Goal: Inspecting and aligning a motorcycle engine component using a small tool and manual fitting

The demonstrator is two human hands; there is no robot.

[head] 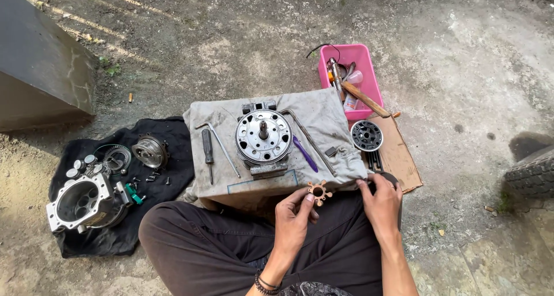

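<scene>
The left hand (294, 218) has its grip pinched on a small copper-coloured ring with notched edges (318, 192), holding it up just in front of the cloth-covered box; the right hand (381, 201) has its fingers pressed together on the near right edge of the grey cloth (329, 114), pinching the fabric right there. So the ring sits between the two hands, just off the cloth's front edge, above the person's lap in dark trousers (231, 244); on the cloth, a round metal housing with a shaft sticking up (264, 136), a purple-handled tool (304, 154) just to its right, a screwdriver (207, 149) and a bent hex key (222, 146) to its left; further right, a black disc (367, 135) on cardboard (401, 157) and a pink tray (369, 79) full of tools; off left, a black cloth (173, 157) with a metal engine block (81, 203) and loose bolts.
</scene>
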